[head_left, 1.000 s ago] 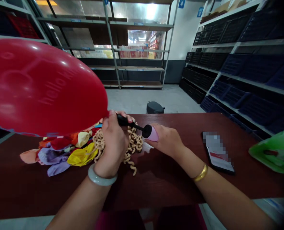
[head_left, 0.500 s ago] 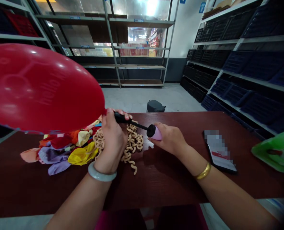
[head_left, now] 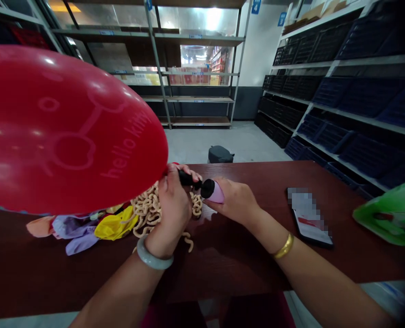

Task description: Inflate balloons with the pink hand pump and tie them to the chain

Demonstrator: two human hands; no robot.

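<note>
A large inflated red balloon (head_left: 76, 132) with pale "hello kitty" print fills the left of the head view. My left hand (head_left: 177, 196) is closed around its neck and the black nozzle end of a hand pump (head_left: 187, 179). My right hand (head_left: 236, 200) grips the pump's pale purple handle (head_left: 216, 193), whose black collar sits close against the black end. Below the balloon lie several uninflated balloons (head_left: 117, 223) in yellow, purple and peach. Beige curly pieces (head_left: 148, 207) are heaped around my left wrist, partly hidden by it.
On the brown table (head_left: 243, 269), a phone (head_left: 310, 218) lies to the right, near a green plastic bag (head_left: 393, 212). A dark grey stool-like object (head_left: 220, 154) stands beyond the far edge. Shelves with dark blue crates (head_left: 359, 98) line the right; a metal rack (head_left: 195, 98) stands behind.
The pump's rod has slid in, bringing both hands closer together. The balloon looks larger and reaches further right, and my left hand has shifted right with its neck.
</note>
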